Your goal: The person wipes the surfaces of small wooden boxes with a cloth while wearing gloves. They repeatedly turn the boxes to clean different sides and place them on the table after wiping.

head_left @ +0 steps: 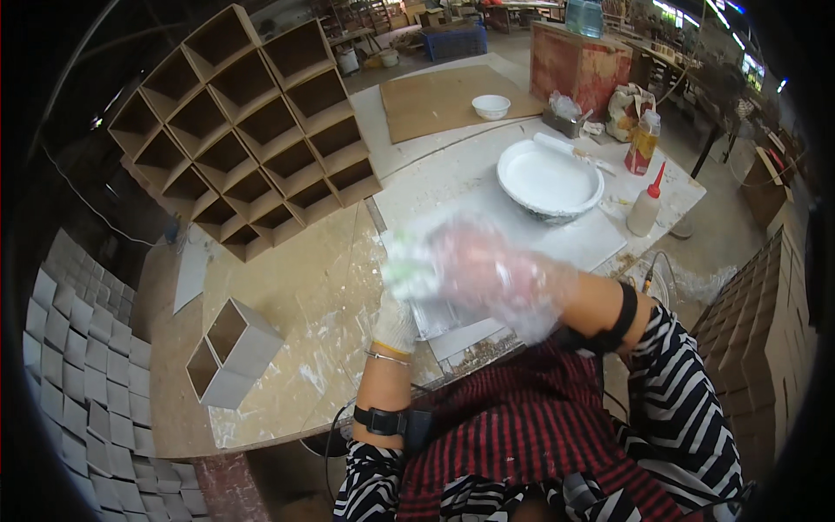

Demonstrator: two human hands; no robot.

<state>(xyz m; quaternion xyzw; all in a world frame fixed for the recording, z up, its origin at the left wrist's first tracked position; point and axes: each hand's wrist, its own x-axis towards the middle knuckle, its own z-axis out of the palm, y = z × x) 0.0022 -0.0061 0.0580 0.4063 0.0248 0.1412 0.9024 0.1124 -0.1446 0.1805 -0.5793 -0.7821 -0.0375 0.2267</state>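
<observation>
My left hand [402, 287], in a white knit glove with green on it, is over the middle of the table. Right beside it, my right hand [491, 265] wears a clear plastic glove and is smeared by motion. The two hands meet or overlap, and blur hides their fingers and anything between them. Under them lies a pale board [435, 318] near the table's front edge. Behind my right hand stands a round basin [550, 174] of white paste or liquid. A small two-compartment box [241, 358] sits at the left.
Stacked open boxes [252, 130] form a tall grid at the back left. A squeeze bottle with a red tip [645, 209], a yellow-red bottle [642, 143] and a white bowl [491, 107] stand on the table [296, 383]. Piled grey boxes [87, 365] flank the left side.
</observation>
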